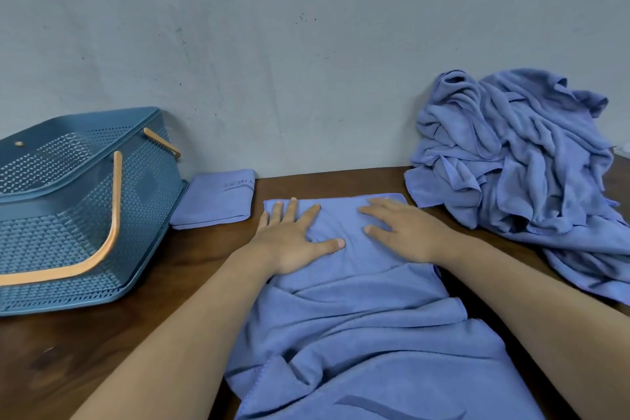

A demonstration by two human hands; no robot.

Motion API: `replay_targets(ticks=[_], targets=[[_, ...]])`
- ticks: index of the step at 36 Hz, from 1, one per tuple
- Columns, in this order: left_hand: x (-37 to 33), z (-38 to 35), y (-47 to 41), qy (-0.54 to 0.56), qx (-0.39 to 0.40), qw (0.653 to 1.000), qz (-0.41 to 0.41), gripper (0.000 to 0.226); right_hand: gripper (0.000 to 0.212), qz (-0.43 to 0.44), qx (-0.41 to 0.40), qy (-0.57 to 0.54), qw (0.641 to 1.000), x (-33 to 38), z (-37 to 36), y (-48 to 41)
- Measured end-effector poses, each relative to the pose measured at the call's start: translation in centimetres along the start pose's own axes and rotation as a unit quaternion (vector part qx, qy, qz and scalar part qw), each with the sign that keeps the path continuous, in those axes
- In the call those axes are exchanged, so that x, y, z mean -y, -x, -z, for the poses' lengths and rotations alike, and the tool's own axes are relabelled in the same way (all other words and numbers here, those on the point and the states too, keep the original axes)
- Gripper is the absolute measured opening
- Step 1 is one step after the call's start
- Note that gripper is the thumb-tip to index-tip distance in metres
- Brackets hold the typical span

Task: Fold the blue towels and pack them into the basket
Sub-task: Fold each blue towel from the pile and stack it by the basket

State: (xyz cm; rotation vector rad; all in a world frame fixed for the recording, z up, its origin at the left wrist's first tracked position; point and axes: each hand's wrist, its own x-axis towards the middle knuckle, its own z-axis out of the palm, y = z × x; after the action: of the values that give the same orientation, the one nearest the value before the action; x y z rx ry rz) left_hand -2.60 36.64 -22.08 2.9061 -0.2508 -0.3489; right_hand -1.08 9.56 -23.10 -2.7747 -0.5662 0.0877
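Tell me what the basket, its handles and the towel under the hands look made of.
Basket: moulded plastic, matte teal, going by its perforated walls. Handles: smooth tan, wood or plastic, unclear. Towel: soft napped cloth, likely microfibre; limp folds, stitched edge.

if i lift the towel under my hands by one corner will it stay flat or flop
Probably flops: the towel lies in soft creases on the table. Pushed, it would likely bunch rather than slide, as the ripples by the flat left hand and right hand suggest. Likely light, like the crumpled pile.
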Motion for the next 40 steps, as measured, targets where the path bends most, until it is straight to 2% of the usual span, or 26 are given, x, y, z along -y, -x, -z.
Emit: replay_targets(ticks=[2,5,8,15,21,24,27,29,33,36,40], targets=[[0.3,0.7,-0.4,0.037,0.011,0.999,-0.003,0.108,0.061,-0.010,0.019,0.013,1.000,-1.1,0.6,-0.7],[0.9,1.5,-1.9,0.092,-0.008,0.996,-0.008,0.092,0.061,-0.020,0.037,0.034,0.999,-2.5,1.2,-2.1],[1.8,1.3,-3.8,0.049,-0.040,0.998,0.007,0.083,0.063,-0.032,0.052,0.056,0.997,-3.4,1.4,-3.9],[2.5,2.2,-7.8,-0.006,-0.027,0.999,0.028,0.087,0.067,-0.031,0.062,0.066,0.995,-4.9,1.6,-7.7],[3.8,1.6,-10.3,-0.016,-0.055,0.998,0.018,0.088,0.066,-0.009,0.022,0.050,0.998,-6.2,1.2,-9.4],[4.5,1.2,-10.6,0.043,-0.117,0.992,-0.013,0.084,0.064,0.019,-0.039,0.015,0.999,-6.6,0.9,-9.3],[4.4,1.4,-9.0,0.155,-0.238,0.956,-0.071,0.057,0.042,0.080,-0.156,-0.046,0.984,-6.1,1.1,-8.0],[4.1,1.5,-7.0,0.201,-0.276,0.934,-0.106,0.038,0.031,0.104,-0.201,-0.094,0.970,-5.6,1.2,-6.5],[4.3,1.0,-2.3,0.280,-0.288,0.906,-0.133,0.026,0.026,0.075,-0.200,-0.216,0.953,-4.7,1.3,-2.3],[4.8,0.2,1.3,0.280,-0.276,0.908,-0.142,0.024,0.028,0.056,-0.184,-0.265,0.945,-4.0,1.4,1.3],[5.4,-0.7,5.5,0.274,-0.264,0.916,-0.127,0.023,0.028,0.034,-0.183,-0.278,0.942,-2.8,1.6,5.6]])
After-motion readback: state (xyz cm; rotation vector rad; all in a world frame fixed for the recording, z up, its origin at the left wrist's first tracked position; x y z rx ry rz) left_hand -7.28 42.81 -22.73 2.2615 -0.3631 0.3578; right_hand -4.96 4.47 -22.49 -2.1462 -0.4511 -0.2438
